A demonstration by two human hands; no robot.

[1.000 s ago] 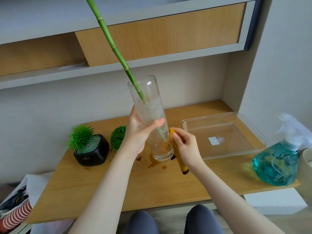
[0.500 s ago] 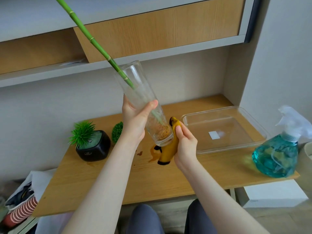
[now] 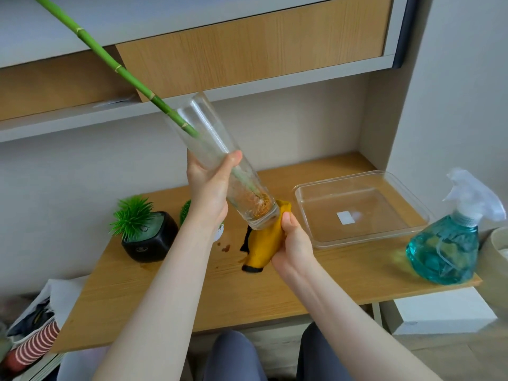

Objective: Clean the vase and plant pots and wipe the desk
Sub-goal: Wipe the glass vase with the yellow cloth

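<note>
My left hand (image 3: 209,188) grips a tall clear glass vase (image 3: 200,133) around its middle, above the wooden desk (image 3: 192,292). The vase is tilted, its mouth up and to the left. A green bamboo stalk (image 3: 110,60) stands in it, with orange roots at the bottom. My right hand (image 3: 292,243) holds a yellow cloth (image 3: 264,248) with black trim against the base of the vase. A black pot with a spiky green plant (image 3: 148,237) sits at the back left of the desk. A second small green plant (image 3: 185,211) is partly hidden behind my left forearm.
A clear shallow tray (image 3: 365,237) lies at the right of the desk. A teal spray bottle (image 3: 448,243) stands at the front right corner. Brown stains (image 3: 225,247) mark the desk beside the cloth. A shelf unit (image 3: 247,45) hangs overhead. Bags and striped cups (image 3: 35,345) sit at lower left.
The vase has been lifted off the desk and tilted further to the left. My right hand has gathered the yellow cloth and brought it under the vase's base.
</note>
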